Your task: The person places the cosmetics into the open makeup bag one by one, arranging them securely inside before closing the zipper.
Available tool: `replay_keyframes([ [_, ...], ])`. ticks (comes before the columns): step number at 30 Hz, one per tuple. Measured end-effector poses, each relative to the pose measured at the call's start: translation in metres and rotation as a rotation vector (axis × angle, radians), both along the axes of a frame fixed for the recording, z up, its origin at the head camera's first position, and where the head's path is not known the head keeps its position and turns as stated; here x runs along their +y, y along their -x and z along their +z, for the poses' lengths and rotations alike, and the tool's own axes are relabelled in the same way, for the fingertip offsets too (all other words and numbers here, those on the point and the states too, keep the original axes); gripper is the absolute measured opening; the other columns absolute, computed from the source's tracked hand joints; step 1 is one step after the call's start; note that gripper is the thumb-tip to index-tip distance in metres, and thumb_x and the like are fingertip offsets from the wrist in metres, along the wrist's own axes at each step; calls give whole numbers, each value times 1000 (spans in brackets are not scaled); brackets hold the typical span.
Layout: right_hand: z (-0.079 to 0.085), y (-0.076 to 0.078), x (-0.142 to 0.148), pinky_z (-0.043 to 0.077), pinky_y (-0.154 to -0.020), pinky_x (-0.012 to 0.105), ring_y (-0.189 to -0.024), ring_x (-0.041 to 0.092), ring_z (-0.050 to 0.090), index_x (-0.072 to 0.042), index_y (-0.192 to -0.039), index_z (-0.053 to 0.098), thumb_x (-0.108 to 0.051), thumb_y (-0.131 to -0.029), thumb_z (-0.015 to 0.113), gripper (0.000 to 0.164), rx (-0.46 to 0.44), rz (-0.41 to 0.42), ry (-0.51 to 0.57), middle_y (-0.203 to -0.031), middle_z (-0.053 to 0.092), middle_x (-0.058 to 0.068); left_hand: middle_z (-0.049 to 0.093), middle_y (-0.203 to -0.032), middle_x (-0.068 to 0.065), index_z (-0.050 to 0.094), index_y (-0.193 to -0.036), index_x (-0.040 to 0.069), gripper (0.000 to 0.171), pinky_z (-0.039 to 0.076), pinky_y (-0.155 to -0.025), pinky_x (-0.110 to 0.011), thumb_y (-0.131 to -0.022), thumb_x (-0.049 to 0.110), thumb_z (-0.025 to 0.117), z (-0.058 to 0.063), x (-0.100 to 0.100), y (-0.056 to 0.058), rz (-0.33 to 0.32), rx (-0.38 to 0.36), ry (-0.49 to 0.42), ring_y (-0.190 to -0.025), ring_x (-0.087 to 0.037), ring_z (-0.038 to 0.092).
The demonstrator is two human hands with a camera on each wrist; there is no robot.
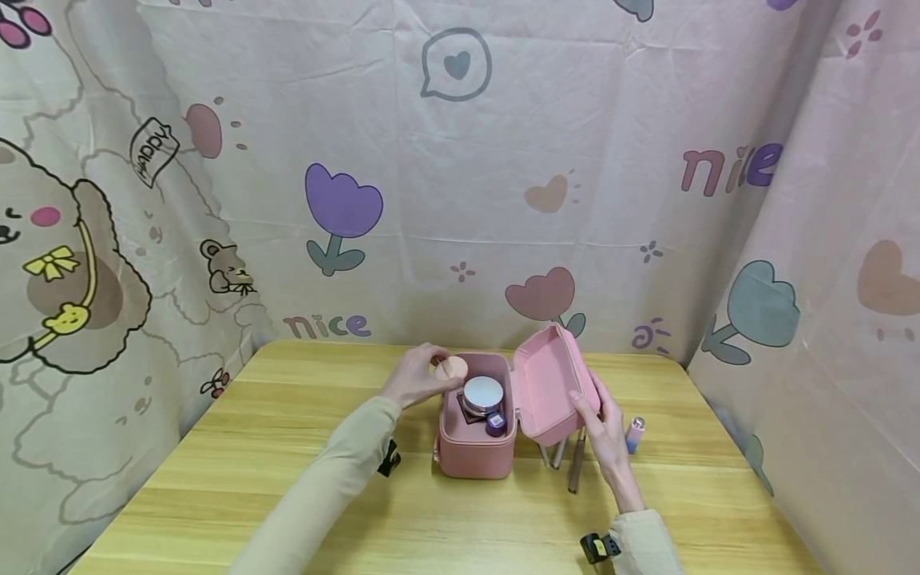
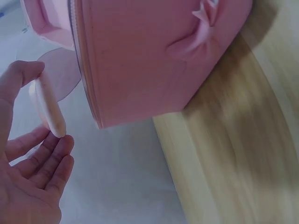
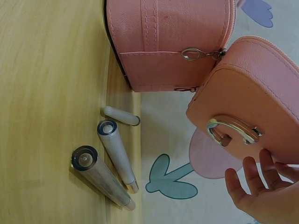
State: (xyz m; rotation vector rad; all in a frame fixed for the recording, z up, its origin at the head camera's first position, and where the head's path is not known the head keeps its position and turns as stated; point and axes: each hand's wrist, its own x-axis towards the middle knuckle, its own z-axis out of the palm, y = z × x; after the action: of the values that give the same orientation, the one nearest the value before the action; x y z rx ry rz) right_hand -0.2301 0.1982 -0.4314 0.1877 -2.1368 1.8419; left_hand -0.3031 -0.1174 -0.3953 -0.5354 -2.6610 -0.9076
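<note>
While left hand [image 1: 417,375] pinches puff [image 1: 453,368] near top of case [image 1: 476,461] | right hand [image 1: 606,425] grips lid [image 1: 546,383] | risk: loosened pinch may drop puff; lid, if slipping, could knock it

Pale cartoon-printed cloth [image 1: 460,160] behind and along both sides; yellowish wood-grain table [image 1: 216,447].

Case [image 1: 476,459]: rear-left of opening blocked by left hand [image 1: 419,375] plus round puff [image 1: 453,367]; white-topped compact [image 1: 483,392] and purple jar [image 1: 496,424] crowd inside right. Narrow gap along inner left wall, reachable from above. Tilted lid [image 1: 552,383], right hand [image 1: 605,423] on it, blocks right-side entry; 3 sticks [image 3: 119,156] lie low there. Tabletop [image 1: 474,523] front: passable between sleeves [image 1: 338,471]. Curtain [image 1: 431,160] limits rear.
</note>
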Motion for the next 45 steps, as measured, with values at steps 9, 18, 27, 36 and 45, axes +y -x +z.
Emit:
replay_keyframes([
  [9,0,0,0,51,-87,10,-103,-10,58,-5,-157,31,-19,-101,53,63,-4,1,0,-150,46,28,71,-106,-12,71,-115,1,50,55,-91,-39,-76,29,84,3,19,10,-49,-52,65,-99,-25,64],
  [18,1,0,0,52,-87,9,-104,-10,58,-5,-157,31,-17,-101,52,62,7,10,11,-150,45,29,72,-115,-16,69,-119,-1,49,55,-98,-41,-78,22,84,3,34,18,-93,-103,91,-108,-29,65],
  [27,1,0,-1,51,-87,9,-104,-10,58,-4,-157,30,-18,-101,53,62,11,13,19,-151,44,29,70,-118,-20,67,-120,-4,48,52,-101,-46,-80,14,83,-3,42,20,-143,-109,109,-111,-33,64],
  [36,1,-1,-2,51,-87,9,-104,-9,58,-4,-157,32,-17,-100,53,62,23,4,22,-150,46,30,64,-129,-23,61,-130,-4,55,47,-111,-49,-83,16,81,-3,50,22,-149,-112,138,-123,-37,59],
  [45,1,-1,-1,53,-86,10,-103,-8,59,-5,-156,33,-16,-100,54,61,23,4,29,-149,47,29,51,-144,-28,48,-142,-8,54,39,-118,-54,-95,13,67,-15,40,23,-43,-64,34,-136,-43,48],
])
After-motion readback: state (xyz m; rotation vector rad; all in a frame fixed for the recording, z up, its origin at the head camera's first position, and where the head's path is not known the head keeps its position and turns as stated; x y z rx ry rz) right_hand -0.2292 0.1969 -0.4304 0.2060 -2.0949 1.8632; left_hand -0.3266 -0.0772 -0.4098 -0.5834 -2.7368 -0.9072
